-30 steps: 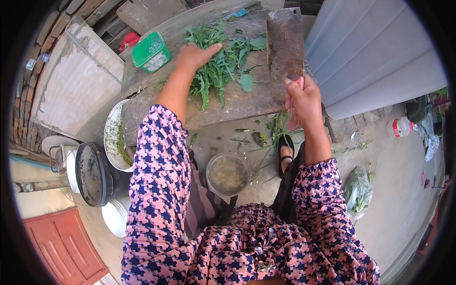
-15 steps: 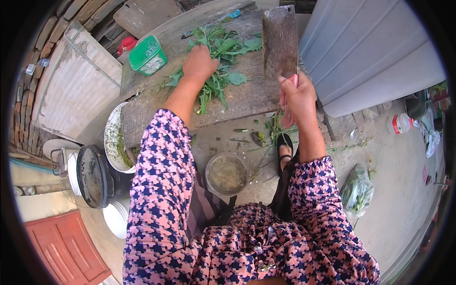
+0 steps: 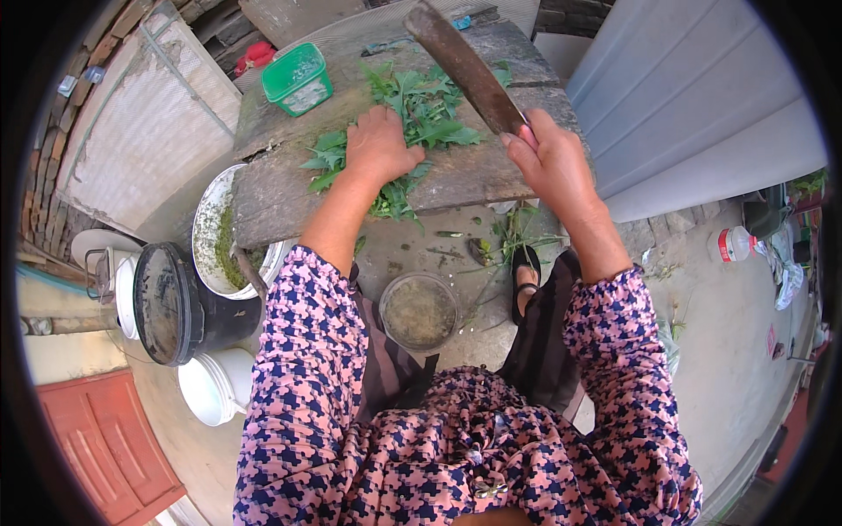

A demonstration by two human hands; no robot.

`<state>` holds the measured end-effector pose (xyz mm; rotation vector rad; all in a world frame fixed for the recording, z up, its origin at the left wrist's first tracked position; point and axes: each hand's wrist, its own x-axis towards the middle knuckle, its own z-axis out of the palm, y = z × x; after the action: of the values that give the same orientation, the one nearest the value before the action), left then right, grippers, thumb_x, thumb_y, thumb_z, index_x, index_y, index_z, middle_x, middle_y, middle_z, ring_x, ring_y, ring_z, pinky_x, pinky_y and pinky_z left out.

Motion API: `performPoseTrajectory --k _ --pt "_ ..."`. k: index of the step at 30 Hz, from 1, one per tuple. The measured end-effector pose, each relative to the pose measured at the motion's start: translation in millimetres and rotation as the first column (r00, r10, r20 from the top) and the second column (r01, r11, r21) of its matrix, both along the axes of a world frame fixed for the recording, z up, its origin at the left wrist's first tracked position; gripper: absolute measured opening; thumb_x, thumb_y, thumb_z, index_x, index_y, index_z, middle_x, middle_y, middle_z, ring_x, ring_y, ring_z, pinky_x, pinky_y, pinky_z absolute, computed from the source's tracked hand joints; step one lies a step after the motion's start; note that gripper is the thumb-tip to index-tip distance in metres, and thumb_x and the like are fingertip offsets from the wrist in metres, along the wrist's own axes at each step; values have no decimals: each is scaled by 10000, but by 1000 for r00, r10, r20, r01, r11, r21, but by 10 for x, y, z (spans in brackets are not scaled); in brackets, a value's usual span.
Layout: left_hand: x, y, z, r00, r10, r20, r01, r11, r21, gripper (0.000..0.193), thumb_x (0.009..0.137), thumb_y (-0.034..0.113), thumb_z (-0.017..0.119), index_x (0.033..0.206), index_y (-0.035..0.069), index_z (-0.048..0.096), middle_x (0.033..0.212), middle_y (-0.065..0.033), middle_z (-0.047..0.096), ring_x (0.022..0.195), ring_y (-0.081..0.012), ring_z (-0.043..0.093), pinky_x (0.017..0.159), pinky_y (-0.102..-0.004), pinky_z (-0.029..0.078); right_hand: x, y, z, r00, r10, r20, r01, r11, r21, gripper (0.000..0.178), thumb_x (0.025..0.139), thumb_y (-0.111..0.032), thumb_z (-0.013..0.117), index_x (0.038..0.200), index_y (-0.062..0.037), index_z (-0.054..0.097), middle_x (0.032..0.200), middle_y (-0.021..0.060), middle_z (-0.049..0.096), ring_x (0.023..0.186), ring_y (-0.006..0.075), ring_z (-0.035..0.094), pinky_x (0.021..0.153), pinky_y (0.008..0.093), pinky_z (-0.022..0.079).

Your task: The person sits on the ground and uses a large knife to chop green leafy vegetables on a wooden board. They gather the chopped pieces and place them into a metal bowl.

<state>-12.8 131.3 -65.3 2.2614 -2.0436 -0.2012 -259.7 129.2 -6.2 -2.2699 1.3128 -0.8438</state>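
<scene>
A heap of leafy greens [image 3: 430, 107] lies across a worn wooden tabletop [image 3: 482, 175]. My left hand [image 3: 377, 147] presses down on the heap with bent fingers gripping the greens, its thumb stretched to the right. In my right hand [image 3: 554, 162] is a cleaver [image 3: 463, 68], held by its pink handle. Its rusty blade is raised and tilted up to the left, over the right part of the greens and apart from the wood. A green plastic tub [image 3: 296, 81] with whitish stains stands left of the heap.
Below the tabletop's left end stand a stained white bucket [image 3: 207, 206], a black bucket [image 3: 224, 302] and another white bucket [image 3: 230, 379]. A round basin [image 3: 383, 309] sits on the floor by my legs. A tall grey panel [image 3: 693, 101] rises at the right. Stems [image 3: 522, 232] hang at the near edge.
The cleaver has turned from upright, broad side showing, to a leftward tilt over the greens. My left hand now has its thumb spread out to the right. The view has shifted slightly.
</scene>
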Motion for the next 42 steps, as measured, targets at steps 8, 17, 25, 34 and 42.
performPoseTrajectory --k 8,17,25,34,42 --pt "-34 90 -283 998 -63 -10 56 946 -319 411 811 362 653 937 -30 644 1059 -174 597 1039 -349 544 878 -461 413 142 -243 222 842 183 -508 -134 982 131 210 886 -215 607 969 -30 555 817 222 660 800 440 632 711 519 498" --pt "0 138 -415 983 -180 -24 143 852 -504 209 740 233 693 798 41 631 904 -115 571 927 -315 555 791 -442 421 505 -419 69 742 290 -604 -197 956 216 208 873 -177 589 969 3 632 904 225 682 887 405 660 773 495 524" --pt "-36 164 -357 964 -266 -10 228 843 -486 189 723 192 713 851 65 656 955 -74 566 975 -273 539 803 -408 412 905 -710 -347 836 204 -509 -137 976 167 225 835 -194 636 908 16 606 875 231 677 855 405 664 761 464 533" --pt "27 239 -457 969 -246 -32 188 811 -554 464 734 297 744 1034 -17 581 1089 -168 551 1068 -357 525 922 -449 417 830 -1024 -398 966 97 -241 64 810 583 244 863 -225 641 858 12 586 693 139 632 543 260 628 537 398 506" --pt "-19 114 -306 989 12 -144 -40 982 -187 734 714 432 774 1199 -50 509 1200 -188 518 1128 -381 507 965 -468 417 637 -723 -110 999 -16 -31 27 915 403 294 862 -260 624 917 25 580 719 198 646 575 313 644 588 417 512"
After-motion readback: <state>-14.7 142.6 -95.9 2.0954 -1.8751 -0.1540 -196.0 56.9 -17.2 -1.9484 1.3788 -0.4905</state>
